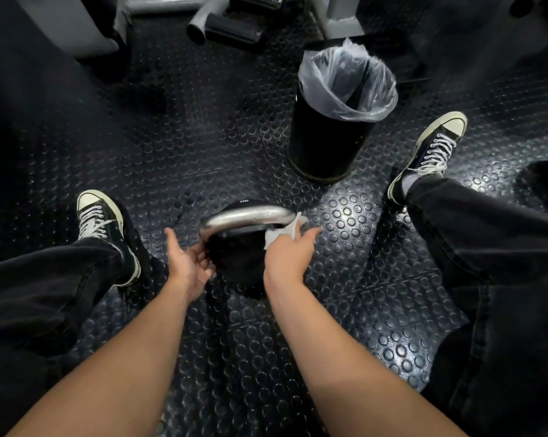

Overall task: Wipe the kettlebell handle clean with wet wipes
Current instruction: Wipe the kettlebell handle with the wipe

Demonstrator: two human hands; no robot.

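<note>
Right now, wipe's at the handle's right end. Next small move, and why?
Probably draw the wipe leftward along the handle. The right hand holds it at the right end, so the rest of the silver arc looks still to do; the left hand, fingers open, sits by the left end.

**Studded rubber floor and its load**

Dark floor, covered in raised round studs. Black kettlebell at centre; beyond-right of the kettlebell, black bin with clear liner; left and right of it, two sneakers.
</note>
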